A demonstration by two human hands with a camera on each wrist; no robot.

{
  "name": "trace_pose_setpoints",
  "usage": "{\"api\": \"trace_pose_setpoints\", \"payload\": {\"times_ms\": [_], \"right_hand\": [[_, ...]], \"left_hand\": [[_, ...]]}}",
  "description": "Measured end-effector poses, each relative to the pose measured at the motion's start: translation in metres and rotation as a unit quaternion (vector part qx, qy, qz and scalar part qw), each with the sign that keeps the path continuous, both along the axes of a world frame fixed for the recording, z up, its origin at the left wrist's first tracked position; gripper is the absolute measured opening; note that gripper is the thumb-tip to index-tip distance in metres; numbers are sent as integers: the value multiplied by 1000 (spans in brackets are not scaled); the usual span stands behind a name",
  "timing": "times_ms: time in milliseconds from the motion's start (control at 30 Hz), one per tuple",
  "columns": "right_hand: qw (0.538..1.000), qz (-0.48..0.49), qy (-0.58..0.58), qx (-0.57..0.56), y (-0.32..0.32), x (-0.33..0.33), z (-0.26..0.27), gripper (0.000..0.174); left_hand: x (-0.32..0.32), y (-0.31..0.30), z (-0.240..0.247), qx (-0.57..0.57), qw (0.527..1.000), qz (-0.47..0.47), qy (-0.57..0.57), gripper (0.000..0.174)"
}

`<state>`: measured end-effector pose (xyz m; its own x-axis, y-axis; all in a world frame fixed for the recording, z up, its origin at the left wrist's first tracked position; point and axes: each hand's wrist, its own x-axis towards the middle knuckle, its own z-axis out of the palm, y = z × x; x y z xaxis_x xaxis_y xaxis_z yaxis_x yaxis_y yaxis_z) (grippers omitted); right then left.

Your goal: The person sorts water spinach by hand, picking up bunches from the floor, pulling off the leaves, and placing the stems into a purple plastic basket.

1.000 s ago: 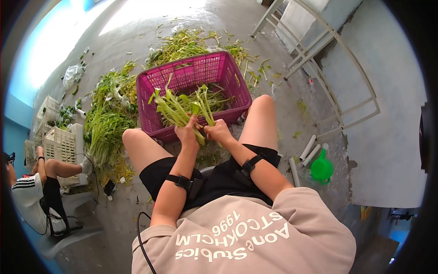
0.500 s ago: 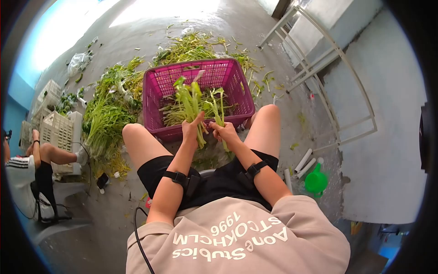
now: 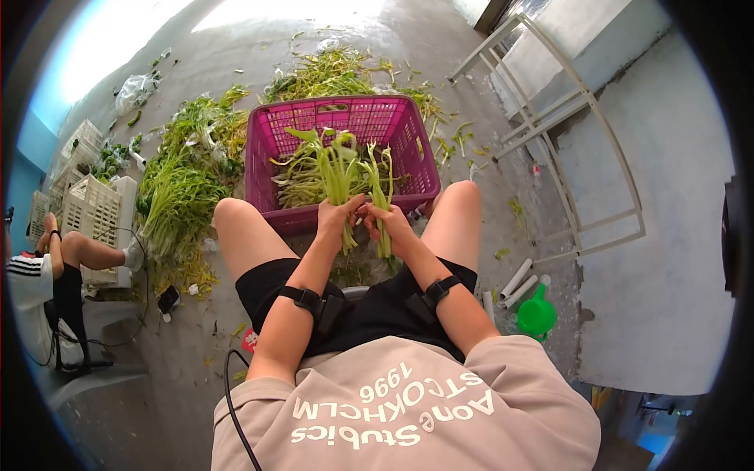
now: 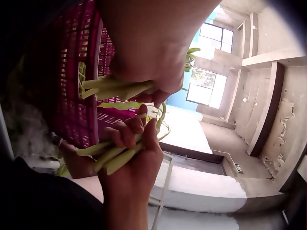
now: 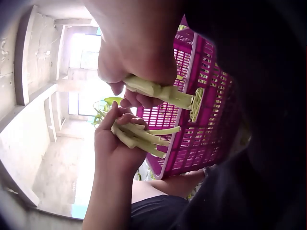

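Note:
Both hands are close together over the near rim of a magenta plastic crate (image 3: 259,188). My left hand (image 3: 336,218) grips a bunch of green vegetable stalks (image 3: 338,177), leafy tops pointing away and cut ends toward me. A smaller bunch of stalks (image 3: 380,177) is in my right hand (image 3: 394,223), its fingers curled round the lower part. In the left wrist view the right hand (image 4: 134,167) holds thick pale stalk ends (image 4: 120,158). The right wrist view shows several cut ends (image 5: 144,139) jutting from the left hand (image 5: 117,148). More stalks (image 3: 302,184) lie inside the crate.
Heaps of leafy greens (image 3: 177,184) and trimmings (image 3: 330,74) lie on the floor left of and beyond the crate. A metal frame (image 3: 585,102), white tubes (image 3: 517,276) and a green funnel-like object (image 3: 537,314) are at right. Pale crates (image 3: 90,206) and another seated person (image 3: 47,290) are at left.
The left hand's bunch has swung from leaning left to nearly upright. The right hand's bunch now stands beside it, with more of its lower ends showing. The head view has shifted slightly.

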<state>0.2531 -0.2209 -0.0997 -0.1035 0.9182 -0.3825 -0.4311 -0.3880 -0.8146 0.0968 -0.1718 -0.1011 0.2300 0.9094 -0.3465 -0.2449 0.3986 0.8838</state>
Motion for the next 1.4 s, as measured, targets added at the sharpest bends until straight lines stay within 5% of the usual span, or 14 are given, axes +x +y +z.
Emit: {"api": "trace_pose_setpoints", "payload": {"times_ms": [467, 567, 667, 1400], "right_hand": [[996, 66, -18, 64, -1, -4, 3, 24], [998, 44, -5, 35, -2, -4, 6, 28], [998, 44, -35, 11, -1, -3, 6, 28], [997, 53, -55, -9, -3, -3, -1, 21]], "left_hand": [[-5, 2, 5, 13, 997, -67, -46, 16], [-10, 8, 9, 9, 993, 102, -50, 13], [-22, 19, 6, -2, 979, 152, -138, 12], [-28, 30, -16, -32, 927, 314, -202, 11]]}}
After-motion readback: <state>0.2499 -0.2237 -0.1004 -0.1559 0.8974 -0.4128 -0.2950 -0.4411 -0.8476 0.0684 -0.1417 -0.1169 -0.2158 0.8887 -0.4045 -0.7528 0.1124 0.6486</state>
